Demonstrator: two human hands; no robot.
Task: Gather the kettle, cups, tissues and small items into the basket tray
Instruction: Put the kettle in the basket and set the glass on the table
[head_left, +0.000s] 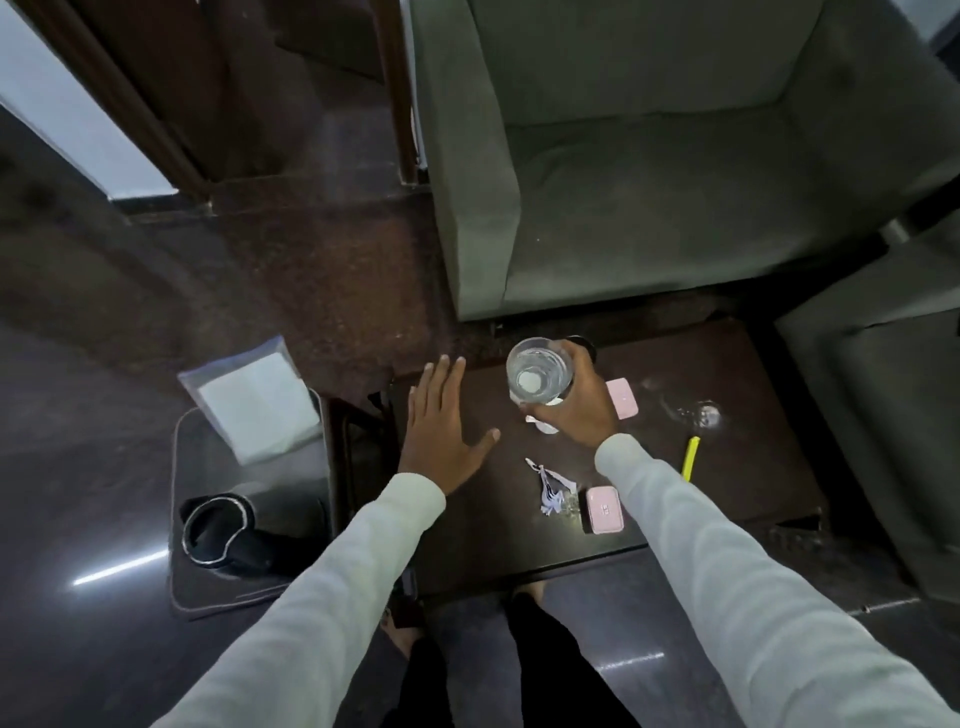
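Currently, items listed largest first:

Basket tray (183, 519): one, dark, rounded corners, on the floor left of the low dark table (727, 364). Judged stiff and flat — lift by the rim with both hands once loaded.

Kettle (228, 530): one, dark, already in the tray at its near end, open mouth ringed in metal. Likely the heaviest item; its handle is not clearly visible.

Tissue pack (257, 397): one clear packet of white tissues, leaning on the tray's far end. Judged light and soft; take by the edges.

Glass cups: two. One clear glass cup (540, 370) is held from the side in the right hand (576, 400), fingers wrapped round the wall, above the table's far edge. A second glass (704, 415) stands on the table to the right, faint against the dark top. Judged fragile and slippery — grip mid-wall, set down gently.

Pink cases: two small ones on the table, one (622, 397) just beside the right hand, one (603, 509) near the front edge. Judged light and rigid; pinch by the sides.

Yellow stick (691, 457): one, thin, lying right of the right sleeve.

Torn wrappers (550, 488): a small loose heap beside the near pink case; count unclear.

Left hand (441, 421): flat, fingers spread, palm resting on the table's left edge, holding nothing.
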